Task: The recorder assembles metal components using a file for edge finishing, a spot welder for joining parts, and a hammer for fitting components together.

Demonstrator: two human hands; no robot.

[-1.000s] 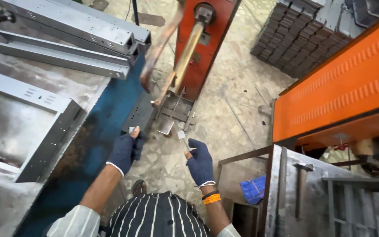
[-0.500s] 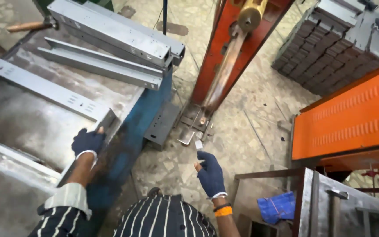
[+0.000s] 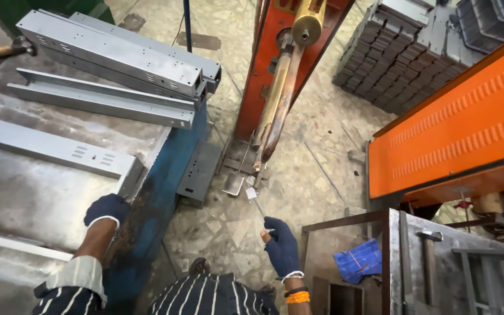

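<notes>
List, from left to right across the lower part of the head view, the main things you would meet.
Left hand on the steel table → blue table edge → right hand holding a thin rod → blue cloth → hammer on the grey bench.

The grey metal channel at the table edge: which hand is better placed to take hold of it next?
The left hand, probably. It rests at the edge of the table, right by the end of the grey metal channel. The right hand is over the floor, off the table, already holding a thin tool.
</notes>
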